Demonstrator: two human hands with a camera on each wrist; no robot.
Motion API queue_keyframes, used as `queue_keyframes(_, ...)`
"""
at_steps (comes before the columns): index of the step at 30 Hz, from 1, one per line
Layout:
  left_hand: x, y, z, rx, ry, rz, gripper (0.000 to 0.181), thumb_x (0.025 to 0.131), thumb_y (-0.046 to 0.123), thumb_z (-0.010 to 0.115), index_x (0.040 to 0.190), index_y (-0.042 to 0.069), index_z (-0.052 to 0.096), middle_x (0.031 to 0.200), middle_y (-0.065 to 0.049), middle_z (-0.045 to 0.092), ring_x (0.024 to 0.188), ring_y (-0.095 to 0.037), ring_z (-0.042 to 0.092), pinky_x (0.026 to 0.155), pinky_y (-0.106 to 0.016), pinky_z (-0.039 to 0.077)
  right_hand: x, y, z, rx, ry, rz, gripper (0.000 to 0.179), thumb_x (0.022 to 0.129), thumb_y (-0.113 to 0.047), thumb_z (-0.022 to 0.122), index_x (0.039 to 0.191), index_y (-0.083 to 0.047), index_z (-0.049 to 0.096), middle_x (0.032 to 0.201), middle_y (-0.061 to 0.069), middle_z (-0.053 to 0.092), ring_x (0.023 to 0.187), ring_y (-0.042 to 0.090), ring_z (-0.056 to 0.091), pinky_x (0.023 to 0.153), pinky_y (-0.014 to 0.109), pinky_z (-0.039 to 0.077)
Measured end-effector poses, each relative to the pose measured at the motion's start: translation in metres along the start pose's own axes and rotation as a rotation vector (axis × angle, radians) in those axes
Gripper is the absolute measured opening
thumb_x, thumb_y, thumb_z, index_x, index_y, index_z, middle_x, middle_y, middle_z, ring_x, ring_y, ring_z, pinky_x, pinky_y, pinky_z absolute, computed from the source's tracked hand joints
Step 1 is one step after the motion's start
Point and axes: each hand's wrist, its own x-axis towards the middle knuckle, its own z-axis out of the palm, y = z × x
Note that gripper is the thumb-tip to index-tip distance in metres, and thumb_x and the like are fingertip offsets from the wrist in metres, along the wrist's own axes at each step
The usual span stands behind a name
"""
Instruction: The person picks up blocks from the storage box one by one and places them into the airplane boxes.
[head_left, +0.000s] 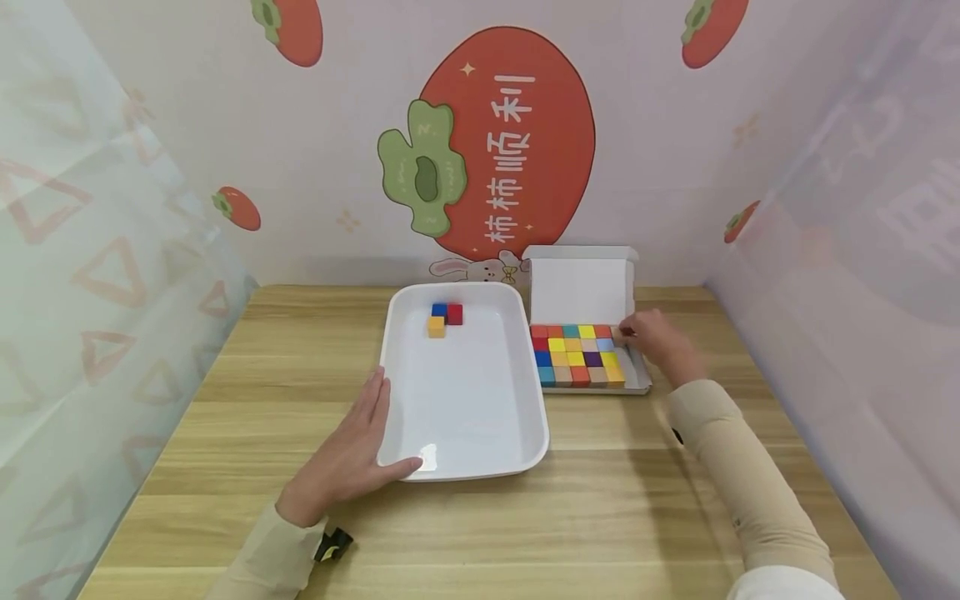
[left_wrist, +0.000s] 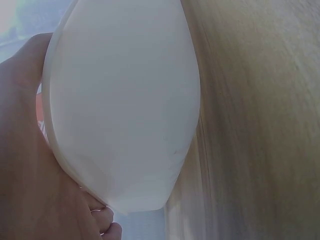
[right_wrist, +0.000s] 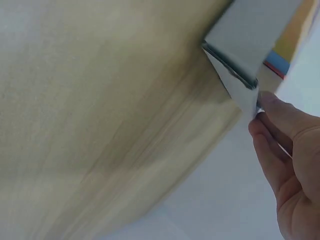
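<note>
A white tray [head_left: 468, 400] lies on the table with a blue cube [head_left: 439, 310], a red cube [head_left: 455, 314] and an orange cube [head_left: 436, 327] near its far end. My left hand [head_left: 348, 450] rests on the tray's near left corner, fingers fairly straight along the left rim and thumb over the near rim. To the right of the tray stands an open white box [head_left: 637, 371] with rows of coloured cubes [head_left: 575, 358]. At its far right corner, my right hand [head_left: 667, 343] pinches a small cube; the fingertips partly hide it. The box's side wall [right_wrist: 252, 40] covers most cubes in the right wrist view.
The box's raised lid [head_left: 581, 290] leans near the back wall [head_left: 322, 242], which carries a fruit print. Patterned side walls [head_left: 60, 250] flank the wooden table [head_left: 585, 517]. A black strap piece [head_left: 333, 545] hangs at the left cuff.
</note>
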Motion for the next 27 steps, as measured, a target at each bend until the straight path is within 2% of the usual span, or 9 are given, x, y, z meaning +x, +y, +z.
queue_keyframes(6,0.0,0.0,0.001,-0.005,0.003,0.005,0.127,0.088,0.073,0.067,0.168,-0.004,0.004,0.179,-0.016,-0.009,0.167,-0.036,0.002,0.131,-0.059,0.024,0.0,-0.009,0.0,-0.081,0.025,-0.004,0.014,0.099,-0.008,0.073,0.104,0.004,0.077,0.091,0.015,0.074,0.078,0.024,0.061,0.074,0.041,0.058)
queue_keyframes(9,0.0,0.0,0.0,-0.005,0.004,0.005,0.127,0.089,0.074,0.067,0.167,-0.004,0.004,0.179,-0.016,-0.008,0.167,-0.036,0.003,0.131,-0.058,0.024,0.002,-0.014,-0.004,-0.09,0.033,-0.012,0.019,0.099,-0.009,0.073,0.109,0.006,0.075,0.1,0.021,0.075,0.087,0.032,0.069,0.082,0.046,0.062)
queue_keyframes(12,-0.001,0.0,-0.001,-0.003,0.009,0.008,0.127,0.089,0.073,0.067,0.167,-0.004,0.004,0.179,-0.016,-0.008,0.167,-0.036,0.002,0.131,-0.059,0.024,0.006,-0.029,-0.013,-0.047,0.031,-0.018,0.031,0.099,-0.009,0.074,0.123,0.009,0.07,0.12,0.028,0.073,0.11,0.042,0.071,0.097,0.055,0.06)
queue_keyframes(13,-0.001,0.0,-0.001,-0.001,0.01,0.009,0.127,0.089,0.073,0.067,0.167,-0.004,0.004,0.179,-0.016,-0.008,0.167,-0.036,0.002,0.13,-0.059,0.024,0.007,-0.036,-0.017,-0.021,0.031,-0.018,0.037,0.098,-0.009,0.074,0.13,0.009,0.068,0.129,0.03,0.07,0.118,0.045,0.069,0.102,0.058,0.057)
queue_keyframes(17,-0.001,0.0,-0.001,-0.001,0.012,0.013,0.127,0.089,0.072,0.068,0.167,-0.004,0.004,0.179,-0.017,-0.008,0.167,-0.036,0.002,0.13,-0.059,0.024,0.012,-0.071,-0.033,0.061,0.029,-0.023,0.045,0.096,-0.01,0.077,0.137,0.003,0.066,0.136,0.026,0.069,0.126,0.043,0.066,0.106,0.055,0.057)
queue_keyframes(22,-0.001,-0.001,-0.001,-0.001,0.008,0.011,0.127,0.089,0.073,0.067,0.167,-0.004,0.004,0.179,-0.016,-0.009,0.167,-0.036,0.001,0.13,-0.059,0.024,0.025,-0.117,-0.044,0.076,0.06,-0.123,0.046,0.095,-0.015,0.08,0.138,-0.003,0.068,0.136,0.02,0.071,0.126,0.04,0.068,0.103,0.049,0.059)
queue_keyframes(27,-0.001,-0.002,0.001,0.001,0.013,0.015,0.126,0.089,0.073,0.067,0.168,-0.003,0.003,0.179,-0.015,-0.01,0.167,-0.035,0.001,0.13,-0.059,0.024,0.045,-0.157,-0.045,0.127,0.092,-0.201,0.048,0.093,-0.017,0.082,0.138,-0.009,0.068,0.138,0.015,0.07,0.13,0.037,0.066,0.104,0.049,0.06)
